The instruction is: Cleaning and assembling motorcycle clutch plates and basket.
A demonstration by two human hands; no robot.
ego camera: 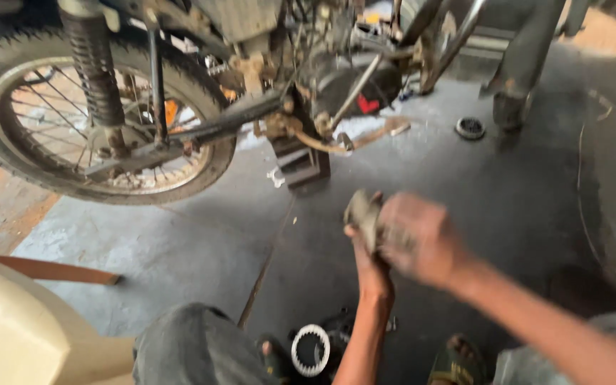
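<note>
Both hands work a grimy metal part (365, 214) above the floor (180, 249): left hand (371, 260) grips it from below, right hand (418, 239) clenched against it. Keep the lower grip firm; motion blur hides detail.

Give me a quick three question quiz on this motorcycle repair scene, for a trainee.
1. True or false: both hands are on the grey part.
2. The toothed ring lies: A) on the wheel, B) on the floor between the feet, C) in the right hand.
3. What props up the motorcycle under its middle?

Key:
1. True: left hand below it, right hand over it.
2. B.
3. A dark block on the floor.
</note>
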